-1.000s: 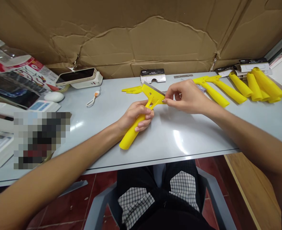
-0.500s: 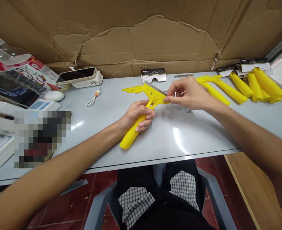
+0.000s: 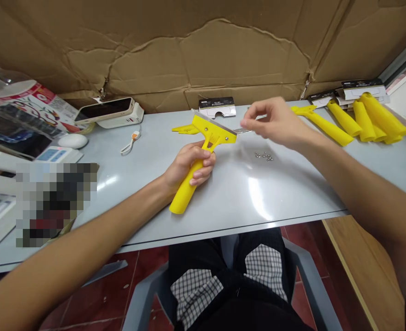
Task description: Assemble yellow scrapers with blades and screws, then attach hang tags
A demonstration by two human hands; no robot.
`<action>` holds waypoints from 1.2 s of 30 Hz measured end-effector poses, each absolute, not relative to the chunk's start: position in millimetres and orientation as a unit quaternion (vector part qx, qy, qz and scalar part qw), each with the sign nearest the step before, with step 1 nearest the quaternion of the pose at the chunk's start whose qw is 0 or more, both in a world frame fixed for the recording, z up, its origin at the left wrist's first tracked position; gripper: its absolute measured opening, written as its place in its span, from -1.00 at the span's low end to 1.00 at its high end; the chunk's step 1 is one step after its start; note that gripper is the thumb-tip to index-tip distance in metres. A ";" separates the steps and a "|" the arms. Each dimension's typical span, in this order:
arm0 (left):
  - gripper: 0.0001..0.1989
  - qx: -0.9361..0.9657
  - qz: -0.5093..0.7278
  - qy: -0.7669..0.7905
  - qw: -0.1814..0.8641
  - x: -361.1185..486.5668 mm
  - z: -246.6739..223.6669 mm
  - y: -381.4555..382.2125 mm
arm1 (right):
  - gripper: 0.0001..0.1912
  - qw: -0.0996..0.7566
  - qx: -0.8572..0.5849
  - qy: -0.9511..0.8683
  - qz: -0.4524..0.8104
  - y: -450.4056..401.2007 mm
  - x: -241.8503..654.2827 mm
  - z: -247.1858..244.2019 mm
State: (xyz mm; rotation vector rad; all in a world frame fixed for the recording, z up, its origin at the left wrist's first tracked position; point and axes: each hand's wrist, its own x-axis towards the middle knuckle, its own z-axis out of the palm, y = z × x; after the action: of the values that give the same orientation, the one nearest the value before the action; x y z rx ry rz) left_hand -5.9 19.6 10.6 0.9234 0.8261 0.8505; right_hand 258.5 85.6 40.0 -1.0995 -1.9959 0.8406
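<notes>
My left hand point(image 3: 191, 168) is wrapped round the handle of a yellow scraper point(image 3: 184, 193), its wide head pointing up and away from me. Two screws show in the head, and a metal blade point(image 3: 220, 123) runs along its far edge. Just right of the head, apart from it, my right hand point(image 3: 273, 122) is closed with thumb and forefinger together; whatever they hold, if anything, is hidden. A thin metal strip point(image 3: 243, 131) shows under those fingertips, and I cannot tell whether they touch it. Small loose screws point(image 3: 267, 156) lie on the table below.
More yellow scraper parts point(image 3: 364, 122) lie at the right, beside black-and-white card packages point(image 3: 363, 87). Another card point(image 3: 217, 107) and a flat yellow piece point(image 3: 185, 130) lie behind the scraper. At the left are a phone point(image 3: 104, 110), a white mouse point(image 3: 72, 141) and a short cable point(image 3: 130, 142).
My right hand has drawn away from the scraper head, where its fingertips were at the right-hand screw. That screw now shows uncovered. My left hand keeps its grip, with the head turned slightly.
</notes>
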 end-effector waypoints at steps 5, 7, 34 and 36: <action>-0.65 0.383 0.409 0.380 0.736 -11.0 8.1 25.8 | -0.70 0.262 -0.501 -0.818 0.102 119.0 314.0 57.9; -0.65 0.373 0.394 0.380 0.749 -14.1 5.8 28.3 | -0.79 0.177 -0.550 -0.814 0.060 126.8 329.4 61.5; -0.64 0.325 0.427 0.410 0.737 -6.7 16.1 25.3 | -0.76 0.173 -0.480 -0.858 0.062 133.4 313.6 32.2; -0.68 0.333 0.429 0.414 0.731 -6.4 16.5 24.8 | -0.76 0.204 -0.437 -0.872 0.084 120.8 301.6 39.0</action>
State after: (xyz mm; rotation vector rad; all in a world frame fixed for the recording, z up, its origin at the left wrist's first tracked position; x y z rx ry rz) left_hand -6.4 24.8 16.5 0.7336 0.9111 0.9436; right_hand 301.6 120.8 39.0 -1.2194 -2.4331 0.2340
